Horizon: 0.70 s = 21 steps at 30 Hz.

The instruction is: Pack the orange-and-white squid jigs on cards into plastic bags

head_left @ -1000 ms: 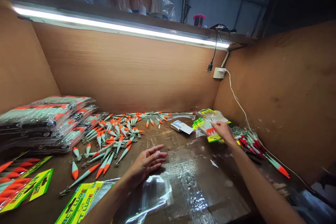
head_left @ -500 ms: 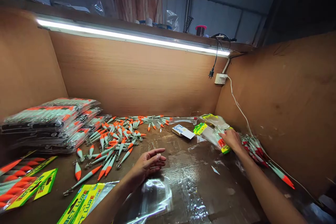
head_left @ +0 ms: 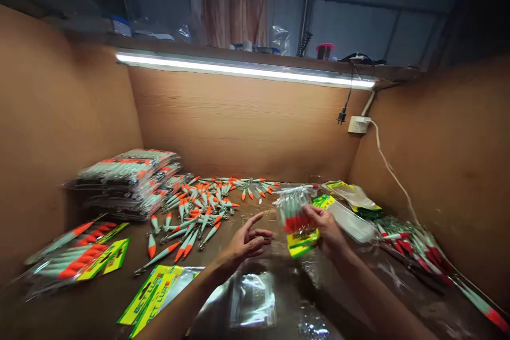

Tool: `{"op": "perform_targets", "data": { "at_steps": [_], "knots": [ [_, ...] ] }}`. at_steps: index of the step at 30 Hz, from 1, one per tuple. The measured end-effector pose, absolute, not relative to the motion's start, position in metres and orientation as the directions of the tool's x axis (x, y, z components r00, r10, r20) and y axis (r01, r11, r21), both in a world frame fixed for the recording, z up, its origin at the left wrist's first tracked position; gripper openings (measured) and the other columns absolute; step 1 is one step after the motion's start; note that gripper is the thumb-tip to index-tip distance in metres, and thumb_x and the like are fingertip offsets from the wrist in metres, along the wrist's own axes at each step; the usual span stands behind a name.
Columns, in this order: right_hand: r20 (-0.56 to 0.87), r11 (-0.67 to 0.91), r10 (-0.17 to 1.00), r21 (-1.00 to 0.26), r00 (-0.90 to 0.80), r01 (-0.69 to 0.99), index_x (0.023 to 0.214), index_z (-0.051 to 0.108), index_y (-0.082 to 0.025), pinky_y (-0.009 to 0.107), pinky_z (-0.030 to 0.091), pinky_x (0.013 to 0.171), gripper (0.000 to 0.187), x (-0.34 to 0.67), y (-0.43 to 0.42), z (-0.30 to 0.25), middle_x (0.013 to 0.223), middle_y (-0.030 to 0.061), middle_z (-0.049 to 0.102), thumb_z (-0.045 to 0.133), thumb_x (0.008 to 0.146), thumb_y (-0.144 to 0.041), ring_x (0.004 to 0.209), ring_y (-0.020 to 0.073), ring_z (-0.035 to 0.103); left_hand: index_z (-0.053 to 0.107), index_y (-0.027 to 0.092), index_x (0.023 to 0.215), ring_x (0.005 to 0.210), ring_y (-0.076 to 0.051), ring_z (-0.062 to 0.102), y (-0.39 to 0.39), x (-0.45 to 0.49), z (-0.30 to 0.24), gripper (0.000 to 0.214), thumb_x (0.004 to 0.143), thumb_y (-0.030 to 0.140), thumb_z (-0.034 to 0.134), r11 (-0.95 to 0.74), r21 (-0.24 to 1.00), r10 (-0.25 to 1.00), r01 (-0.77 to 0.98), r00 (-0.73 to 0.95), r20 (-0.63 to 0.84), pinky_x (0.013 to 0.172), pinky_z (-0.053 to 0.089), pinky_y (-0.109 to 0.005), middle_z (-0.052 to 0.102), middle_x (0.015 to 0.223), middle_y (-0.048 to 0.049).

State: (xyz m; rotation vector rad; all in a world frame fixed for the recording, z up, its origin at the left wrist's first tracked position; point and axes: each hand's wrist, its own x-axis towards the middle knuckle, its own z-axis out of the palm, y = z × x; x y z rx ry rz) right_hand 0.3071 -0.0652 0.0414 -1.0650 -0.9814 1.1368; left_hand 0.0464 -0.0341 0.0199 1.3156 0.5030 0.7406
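My right hand grips a clear packet of fishing lures with red tips and a yellow-green header, raised above the table. My left hand is empty, its fingers apart and a little curled, just left of the packet. Beneath it lies a clear plastic bag. A loose heap of white lures with orange tips spreads beyond my left hand. Yellow header-card bags lie under my left forearm. More packed lures rest at the far left.
Stacked clear packs of lures stand at the back left. On the right are a clear plastic box, yellow-topped bags and red-tipped lures. A white cable runs down from the socket; a black plug hangs nearby.
My right hand has lifted the lure packet from the right side and brought it left towards my left hand. The view has swung left. My left hand stays open.
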Motion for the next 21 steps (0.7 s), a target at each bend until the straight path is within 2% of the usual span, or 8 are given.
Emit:
{"op": "perform_targets", "data": {
  "at_steps": [2, 4, 7, 9, 12, 16, 19, 21],
  "knots": [
    [0.042, 0.028, 0.998, -0.967, -0.050, -0.253, 0.121, 0.058, -0.008, 0.025, 0.054, 0.072, 0.077, 0.268, -0.070, 0.027, 0.109, 0.0146, 0.062, 0.075, 0.070, -0.063, 0.085, 0.0193, 0.065, 0.040, 0.022, 0.143, 0.109, -0.027, 0.062, -0.037, 0.053, 0.020, 0.085, 0.074, 0.049, 0.082, 0.097, 0.960, 0.774, -0.263, 0.627, 0.094, 0.085, 0.052, -0.033, 0.059, 0.125, -0.0163],
    [0.058, 0.022, 0.987, -0.972, -0.147, -0.234, 0.131, 0.053, -0.010, 0.028, 0.056, 0.083, 0.080, 0.246, -0.074, 0.008, 0.122, 0.0155, 0.057, 0.075, 0.072, -0.060, 0.098, 0.0215, 0.065, 0.053, 0.012, 0.124, 0.100, -0.026, 0.065, -0.038, 0.055, 0.021, 0.074, 0.066, 0.041, 0.088, 0.051, 0.951, 0.856, -0.306, 0.504, 0.116, 0.080, 0.053, -0.030, 0.063, 0.118, -0.0173],
    [0.127, 0.115, 0.988, -0.984, -0.090, -0.133, 0.142, 0.045, -0.015, 0.028, 0.054, 0.097, 0.089, 0.249, -0.071, -0.018, 0.138, 0.0154, 0.046, 0.076, 0.071, -0.059, 0.119, 0.0238, 0.057, 0.055, 0.014, 0.117, 0.085, -0.022, 0.067, -0.034, 0.038, 0.027, 0.071, 0.061, 0.038, 0.090, 0.084, 0.946, 0.923, -0.314, 0.383, 0.045, 0.066, 0.054, -0.027, 0.065, 0.112, -0.0138],
    [0.143, 0.142, 0.988, -0.990, -0.055, -0.022, 0.148, 0.039, -0.018, 0.028, 0.055, 0.098, 0.095, 0.263, -0.065, -0.029, 0.143, 0.0151, 0.039, 0.074, 0.071, -0.061, 0.126, 0.0256, 0.053, 0.056, 0.016, 0.117, 0.077, -0.020, 0.067, -0.033, 0.012, 0.034, 0.068, 0.062, 0.037, 0.089, 0.078, 0.940, 0.953, -0.332, 0.301, 0.027, 0.060, 0.054, -0.026, 0.066, 0.107, -0.0114],
    [0.162, 0.164, 0.986, -0.981, -0.023, 0.101, 0.147, 0.039, -0.020, 0.028, 0.057, 0.095, 0.092, 0.281, -0.059, -0.036, 0.142, 0.0145, 0.041, 0.067, 0.074, -0.068, 0.122, 0.0262, 0.055, 0.057, 0.016, 0.115, 0.069, -0.018, 0.066, -0.029, -0.047, 0.049, 0.062, 0.064, 0.035, 0.087, -0.052, 0.933, 0.997, -0.357, 0.032, 0.068, 0.056, 0.052, -0.025, 0.068, 0.097, -0.0088],
    [0.231, 0.239, 0.971, -0.951, -0.059, 0.195, 0.148, 0.035, -0.024, 0.028, 0.058, 0.093, 0.085, 0.281, -0.062, -0.036, 0.141, 0.0124, 0.042, 0.059, 0.080, -0.068, 0.118, 0.0232, 0.057, 0.057, 0.013, 0.113, 0.063, -0.012, 0.061, -0.014, -0.145, 0.072, 0.048, 0.076, 0.036, 0.076, -0.183, 0.929, 0.958, -0.321, -0.268, 0.096, 0.061, 0.051, -0.022, 0.067, 0.087, -0.0050],
    [0.240, 0.263, 0.963, -0.934, -0.121, 0.241, 0.151, 0.029, -0.026, 0.028, 0.057, 0.094, 0.085, 0.274, -0.069, -0.036, 0.143, 0.0124, 0.038, 0.060, 0.081, -0.064, 0.114, 0.0201, 0.058, 0.057, 0.009, 0.107, 0.056, -0.011, 0.057, -0.003, -0.214, 0.089, 0.036, 0.086, 0.038, 0.065, -0.186, 0.952, 0.889, -0.242, -0.454, 0.058, 0.056, 0.047, -0.022, 0.064, 0.074, -0.0035],
    [0.226, 0.265, 0.960, -0.924, -0.167, 0.275, 0.153, 0.024, -0.027, 0.028, 0.058, 0.092, 0.086, 0.271, -0.075, -0.034, 0.145, 0.0122, 0.035, 0.060, 0.083, -0.062, 0.109, 0.0170, 0.060, 0.057, 0.007, 0.101, 0.047, -0.011, 0.049, 0.000, -0.249, 0.096, 0.035, 0.091, 0.041, 0.058, -0.123, 0.977, 0.851, -0.176, -0.525, 0.013, 0.045, 0.037, -0.020, 0.061, 0.064, -0.0041]
  ]
}}
